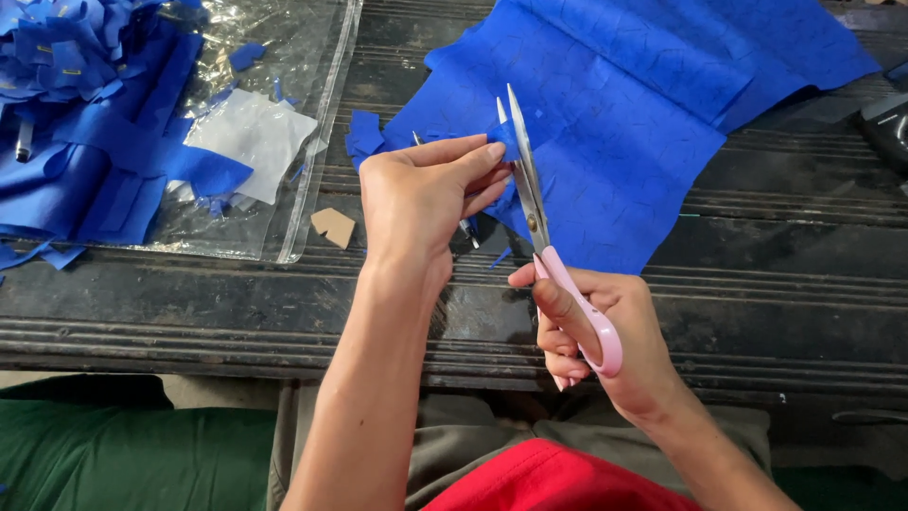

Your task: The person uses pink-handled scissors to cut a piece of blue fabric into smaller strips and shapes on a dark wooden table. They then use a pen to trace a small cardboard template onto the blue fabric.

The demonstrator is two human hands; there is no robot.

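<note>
My left hand (426, 194) pinches a small piece of blue fabric (504, 140) between thumb and fingers, above a dark wooden table (757, 274). My right hand (605, 341) grips pink-handled scissors (558, 274). Their metal blades point up and are slightly apart at the small blue piece. Behind the hands lies a large sheet of blue fabric (624, 104) marked with drawn outlines.
At the left, a clear plastic sheet (284, 57) holds a heap of blue fabric cuttings (76, 104) and a white piece (251, 132). A small cardboard template (333, 227) lies by the plastic's edge. A dark object (889, 128) sits at the right edge.
</note>
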